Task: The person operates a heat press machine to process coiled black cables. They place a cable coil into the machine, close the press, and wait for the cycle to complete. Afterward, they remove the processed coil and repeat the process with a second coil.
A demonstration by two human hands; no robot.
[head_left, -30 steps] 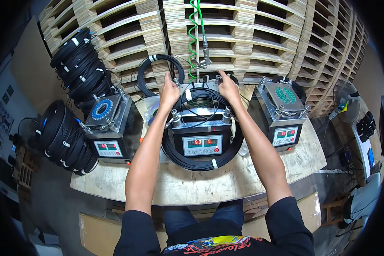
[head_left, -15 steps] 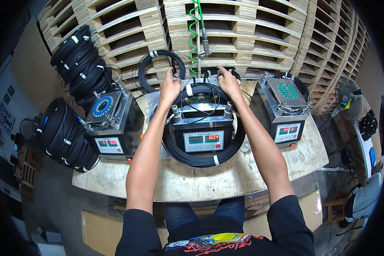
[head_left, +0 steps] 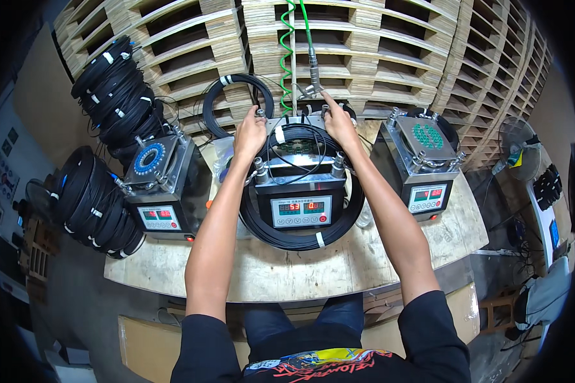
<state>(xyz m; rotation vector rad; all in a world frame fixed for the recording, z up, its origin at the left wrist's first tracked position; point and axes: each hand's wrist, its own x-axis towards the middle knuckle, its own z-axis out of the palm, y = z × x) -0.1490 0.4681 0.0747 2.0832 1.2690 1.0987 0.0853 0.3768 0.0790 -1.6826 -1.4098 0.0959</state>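
In the middle of the bench stands a metal-topped machine [head_left: 310, 185] with a lit red display [head_left: 301, 210] on its front. A large coil of black cable [head_left: 268, 236] is looped around it, with a white tape band in front, and its upper turns cross the top plate. At the rear left corner, my left hand [head_left: 250, 135] has its fingers closed round a metal knob [head_left: 260, 113]. My right hand [head_left: 342, 125] holds the rear right knob [head_left: 326, 109] with the thumb side, its index finger stretched forward. The palms hide part of both grips.
Similar machines stand left [head_left: 156, 191] and right [head_left: 421, 166]. Stacked black cable coils [head_left: 99, 198] crowd the left, and another coil [head_left: 212, 108] leans behind. A green air hose with a metal blow gun [head_left: 313, 70] hangs before wooden pallets [head_left: 390, 45]. A stool [head_left: 495, 316] is at right.
The middle machine's display readings have changed. My left index finger has curled down toward the knob. The view has shifted slightly, and both hands stay at the rear knobs.
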